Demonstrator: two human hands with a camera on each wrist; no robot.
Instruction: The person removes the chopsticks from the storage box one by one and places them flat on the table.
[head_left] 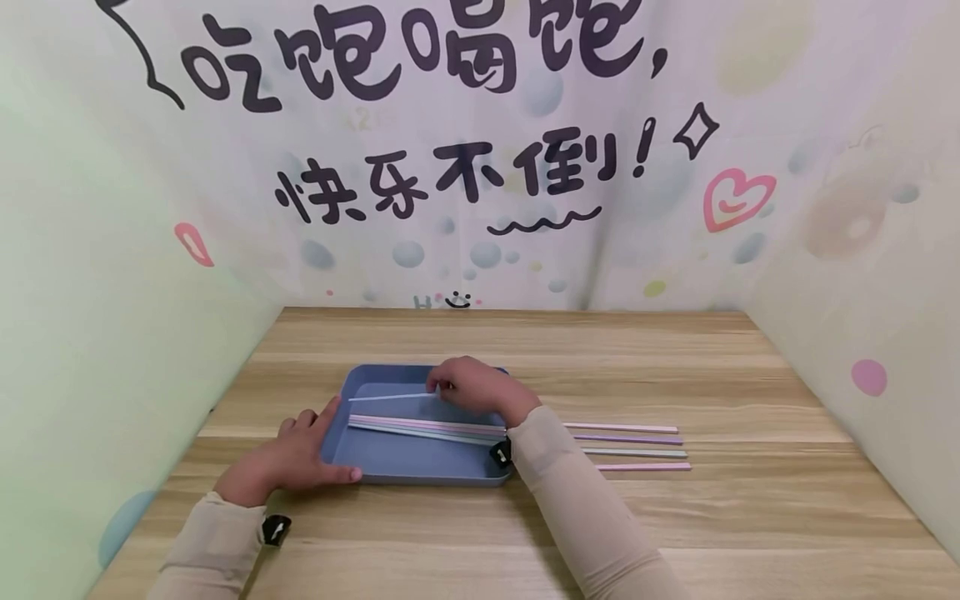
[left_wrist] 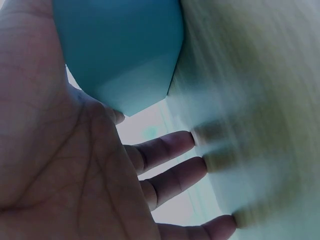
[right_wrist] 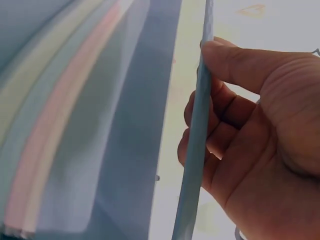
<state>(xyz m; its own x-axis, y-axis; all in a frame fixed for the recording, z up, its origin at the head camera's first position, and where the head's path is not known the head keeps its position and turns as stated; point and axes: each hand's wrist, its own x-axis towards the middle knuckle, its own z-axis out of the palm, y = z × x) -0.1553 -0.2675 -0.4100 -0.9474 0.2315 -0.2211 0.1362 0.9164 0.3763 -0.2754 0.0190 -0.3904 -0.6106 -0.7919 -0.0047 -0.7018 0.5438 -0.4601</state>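
A shallow blue tray (head_left: 427, 480) rests on the table. My left hand (head_left: 296, 454) is spread against its left end, the thumb at the near corner and the index finger along the side; in the left wrist view the fingers extend past the tray wall (left_wrist: 122, 55) to the table. Over the tray's far side, my right hand (head_left: 480, 387) pinches a thin pale blue stick (right_wrist: 196, 115) between thumb and fingers. That stick slants toward the tray's left end. Below it, several pastel sticks (head_left: 420, 427) lie side by side in the tray, their right ends hidden by the right wrist.
To the right of the tray, several more sticks (head_left: 630, 439) in pink, purple and pale green lie on the wooden table (head_left: 750, 533), partly behind the right forearm. A printed white curtain (head_left: 420, 279) hangs behind the table, with pale walls at both sides.
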